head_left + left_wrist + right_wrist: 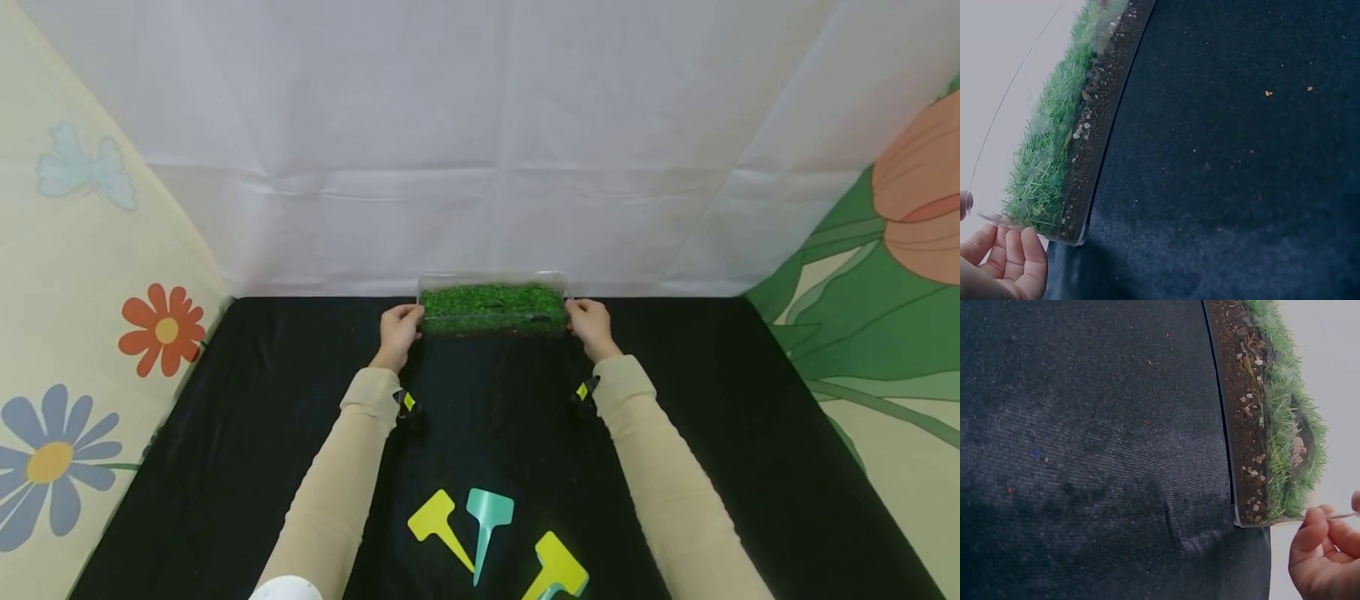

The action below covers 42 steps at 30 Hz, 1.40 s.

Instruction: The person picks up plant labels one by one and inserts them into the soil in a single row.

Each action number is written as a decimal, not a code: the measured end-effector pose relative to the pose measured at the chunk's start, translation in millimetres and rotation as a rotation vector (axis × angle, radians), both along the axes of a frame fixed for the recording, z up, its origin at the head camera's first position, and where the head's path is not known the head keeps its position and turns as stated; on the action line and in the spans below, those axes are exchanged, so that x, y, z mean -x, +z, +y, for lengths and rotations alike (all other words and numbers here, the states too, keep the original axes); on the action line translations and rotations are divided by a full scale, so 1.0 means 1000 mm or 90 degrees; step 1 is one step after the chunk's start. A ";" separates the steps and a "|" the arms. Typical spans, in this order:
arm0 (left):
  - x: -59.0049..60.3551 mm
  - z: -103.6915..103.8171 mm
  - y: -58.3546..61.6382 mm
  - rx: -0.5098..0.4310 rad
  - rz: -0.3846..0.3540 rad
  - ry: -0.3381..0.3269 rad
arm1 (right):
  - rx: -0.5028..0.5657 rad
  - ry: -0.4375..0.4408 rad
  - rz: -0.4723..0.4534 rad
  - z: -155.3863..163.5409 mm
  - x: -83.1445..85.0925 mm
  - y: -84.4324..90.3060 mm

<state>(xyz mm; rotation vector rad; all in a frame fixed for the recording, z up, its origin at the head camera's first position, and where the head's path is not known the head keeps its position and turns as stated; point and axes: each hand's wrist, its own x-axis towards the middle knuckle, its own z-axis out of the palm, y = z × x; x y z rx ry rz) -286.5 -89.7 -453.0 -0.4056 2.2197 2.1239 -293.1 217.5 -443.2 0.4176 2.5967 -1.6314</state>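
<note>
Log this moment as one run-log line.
left hand: grips grass tray left end | right hand: grips right end | tray: on black cloth | plant labels: untouched

Head view: lighting is even and diffuse with no evident single source; the white backdrop (480,142) reads bright without blowing out, the black cloth (712,433) stays dark with faint sheen and almost no cast shadows, and straight edges bow slightly toward the frame borders. Both wrist views are dimmer and cooler, with the cloth grainy yet its weave sharp. The fingers (1019,256) at the frame corners are soft, and the backdrop is washed out to featureless grey-white.
</note>
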 end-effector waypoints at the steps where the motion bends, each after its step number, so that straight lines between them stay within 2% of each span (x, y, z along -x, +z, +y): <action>1: 0.000 0.000 0.000 0.001 0.002 -0.002 | 0.000 -0.001 0.001 0.000 0.000 0.000; 10: 0.004 0.002 0.002 -0.001 0.000 0.010 | -0.012 0.003 0.025 0.001 0.001 0.004; 14: 0.006 0.001 0.004 -0.012 -0.009 0.019 | 0.022 -0.003 0.017 0.000 0.004 0.004; 21: 0.011 0.002 0.007 -0.021 -0.018 0.038 | 0.083 -0.056 0.007 -0.002 0.008 0.003; 27: 0.013 0.004 0.004 -0.033 -0.004 0.065 | 0.110 -0.082 0.007 -0.005 0.013 0.000; 34: 0.017 0.005 0.003 -0.018 0.024 0.092 | 0.120 -0.107 0.038 -0.008 0.020 0.000; 42: 0.023 0.004 0.004 -0.083 0.009 0.084 | 0.209 -0.110 0.012 -0.007 0.029 0.001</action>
